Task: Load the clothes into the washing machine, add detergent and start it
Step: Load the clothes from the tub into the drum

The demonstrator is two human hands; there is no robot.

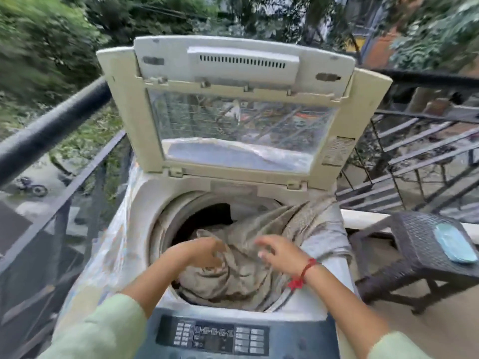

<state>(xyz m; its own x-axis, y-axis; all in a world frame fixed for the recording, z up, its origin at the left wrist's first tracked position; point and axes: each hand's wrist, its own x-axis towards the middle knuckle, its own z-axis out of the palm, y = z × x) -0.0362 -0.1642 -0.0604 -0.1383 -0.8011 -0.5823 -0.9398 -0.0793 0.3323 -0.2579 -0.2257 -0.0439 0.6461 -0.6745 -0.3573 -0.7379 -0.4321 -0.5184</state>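
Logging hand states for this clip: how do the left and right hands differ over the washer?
The left hand curls its fingers into the beige cloth; the right hand has fingers spread and blurred, with no clear grip. The right wrist wears a red thread; the left wrist is bare. Both reach over the open drum.
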